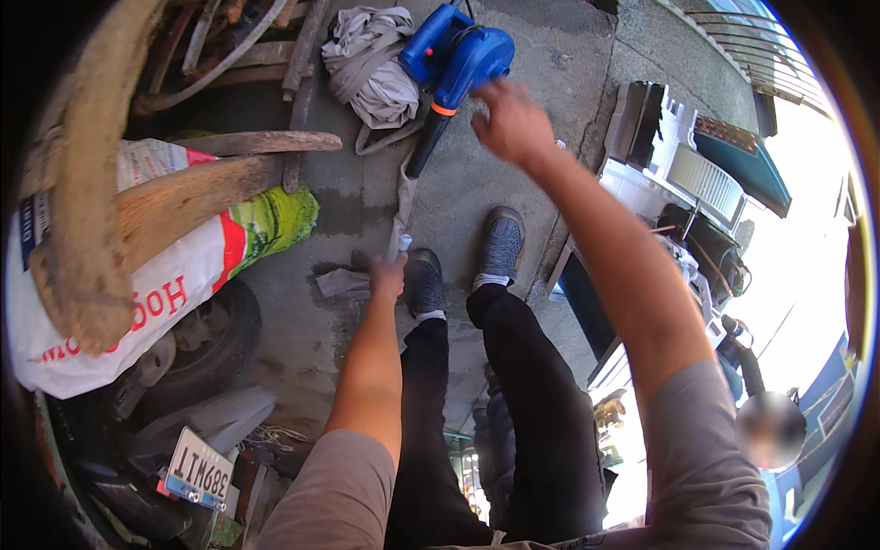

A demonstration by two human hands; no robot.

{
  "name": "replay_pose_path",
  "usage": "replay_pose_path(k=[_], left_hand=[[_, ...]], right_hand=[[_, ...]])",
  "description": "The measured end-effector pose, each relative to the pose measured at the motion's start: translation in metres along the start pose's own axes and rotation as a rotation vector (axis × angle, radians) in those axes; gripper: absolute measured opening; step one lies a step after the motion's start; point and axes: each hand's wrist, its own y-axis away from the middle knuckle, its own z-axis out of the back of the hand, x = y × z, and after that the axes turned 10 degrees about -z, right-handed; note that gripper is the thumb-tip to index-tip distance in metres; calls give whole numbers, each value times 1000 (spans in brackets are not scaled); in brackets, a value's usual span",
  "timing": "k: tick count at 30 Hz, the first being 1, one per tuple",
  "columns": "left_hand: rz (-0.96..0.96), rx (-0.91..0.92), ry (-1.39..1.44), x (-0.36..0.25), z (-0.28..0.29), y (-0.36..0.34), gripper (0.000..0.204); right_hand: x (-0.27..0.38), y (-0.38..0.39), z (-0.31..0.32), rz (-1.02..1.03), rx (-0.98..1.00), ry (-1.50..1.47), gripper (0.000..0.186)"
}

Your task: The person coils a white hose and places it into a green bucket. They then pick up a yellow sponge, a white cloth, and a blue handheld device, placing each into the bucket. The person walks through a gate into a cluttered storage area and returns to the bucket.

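My left hand is closed around a small pale object, whose end sticks up above the fingers; its kind does not show. A grey cloth strip runs from just under the black nozzle down to this hand. More grey cloth lies to the hand's left. On the concrete sits a blue handheld blower with an orange ring and a black nozzle. My right hand, somewhat blurred, is at the blower's right side, thumb and fingers apart. Whether the fingertips touch the blower I cannot tell.
Bundled grey fabric lies left of the blower. Wooden planks rest over a white and green sack, with a tire below. At right stand appliance parts with a white fan wheel. A person is at the lower right.
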Motion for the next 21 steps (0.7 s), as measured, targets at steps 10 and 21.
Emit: replay_pose_path(k=[10, 21], left_hand=[[-387, -291, -450, -9, -35, -39, 60], [-918, -401, -228, -301, 16, 10, 59]], right_hand=[[35, -172, 17, 164, 229, 633, 66], [-82, -53, 122, 454, 167, 322, 59]])
